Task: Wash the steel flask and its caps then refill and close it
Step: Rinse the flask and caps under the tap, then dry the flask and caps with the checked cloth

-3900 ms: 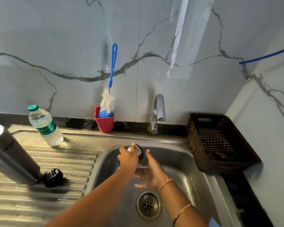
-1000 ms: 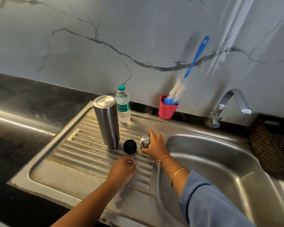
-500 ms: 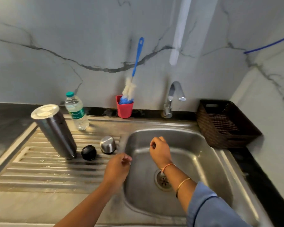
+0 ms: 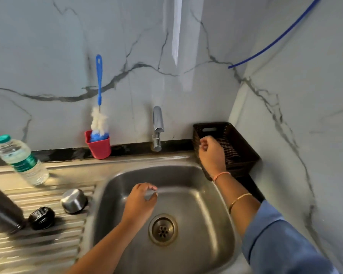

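Note:
The steel flask (image 4: 2,210) stands upside down on the draining board at the far left, partly cut off by the frame edge. Beside it lie the black inner cap (image 4: 41,218) and the steel outer cap (image 4: 74,200), mouth down. My left hand (image 4: 140,202) hovers over the sink basin (image 4: 212,204) with loosely curled fingers, holding nothing. My right hand (image 4: 211,155) is raised in front of the brown basket (image 4: 244,143), fingers loosely curled and empty.
A plastic water bottle (image 4: 21,161) with a green cap stands at the back left. A red cup (image 4: 98,145) holds a blue bottle brush (image 4: 99,82). The tap (image 4: 157,125) runs no water. A checked cloth (image 4: 228,148) lies in the basket.
My right hand set the steel cap down on the draining board, then rose from over the basin to the basket. My left hand moved over the basin. The view swung right.

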The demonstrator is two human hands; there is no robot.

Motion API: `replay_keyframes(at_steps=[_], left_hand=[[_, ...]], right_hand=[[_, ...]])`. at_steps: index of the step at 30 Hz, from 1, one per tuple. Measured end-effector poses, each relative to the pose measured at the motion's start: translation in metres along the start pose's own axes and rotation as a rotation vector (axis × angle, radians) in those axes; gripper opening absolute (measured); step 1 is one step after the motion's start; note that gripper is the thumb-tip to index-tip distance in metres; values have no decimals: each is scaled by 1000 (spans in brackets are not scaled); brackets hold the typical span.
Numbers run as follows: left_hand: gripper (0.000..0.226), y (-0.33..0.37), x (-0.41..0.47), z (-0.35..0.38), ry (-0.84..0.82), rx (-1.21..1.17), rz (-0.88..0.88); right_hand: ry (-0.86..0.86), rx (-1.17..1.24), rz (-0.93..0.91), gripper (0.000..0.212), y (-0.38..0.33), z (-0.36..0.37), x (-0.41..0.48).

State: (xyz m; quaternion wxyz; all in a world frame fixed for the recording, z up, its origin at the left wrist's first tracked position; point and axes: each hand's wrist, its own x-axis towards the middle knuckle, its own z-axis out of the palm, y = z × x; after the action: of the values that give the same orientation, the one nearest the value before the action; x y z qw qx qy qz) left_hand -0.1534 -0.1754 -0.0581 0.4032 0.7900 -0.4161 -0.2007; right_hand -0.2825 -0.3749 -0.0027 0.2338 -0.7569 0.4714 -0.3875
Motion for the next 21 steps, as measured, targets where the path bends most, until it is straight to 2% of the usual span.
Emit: replay_keyframes(at_steps=[2, 4, 6, 9, 12, 17, 21], left_hand=[[17, 3, 4, 2, 7, -10, 6], [16, 8, 12, 10, 24, -17, 6], [15, 15, 22, 17, 38, -9, -10], [19, 22, 37, 23, 60, -24, -16], [28, 28, 47, 28, 101, -71, -17], [27, 29, 56, 33, 116, -65, -62], [30, 21, 55, 35, 118, -52, -100]], right_hand=[[-8, -37, 70, 21, 11, -7, 16], [-93, -99, 128, 24, 31, -11, 33], [-244, -195, 175, 32, 51, -10, 50], [-505, -347, 144, 47, 72, 1, 66], [-659, -546, 142, 46, 83, 12, 79], [-709, -718, 175, 38, 92, 18, 88], [-604, -766, 142, 35, 94, 19, 93]])
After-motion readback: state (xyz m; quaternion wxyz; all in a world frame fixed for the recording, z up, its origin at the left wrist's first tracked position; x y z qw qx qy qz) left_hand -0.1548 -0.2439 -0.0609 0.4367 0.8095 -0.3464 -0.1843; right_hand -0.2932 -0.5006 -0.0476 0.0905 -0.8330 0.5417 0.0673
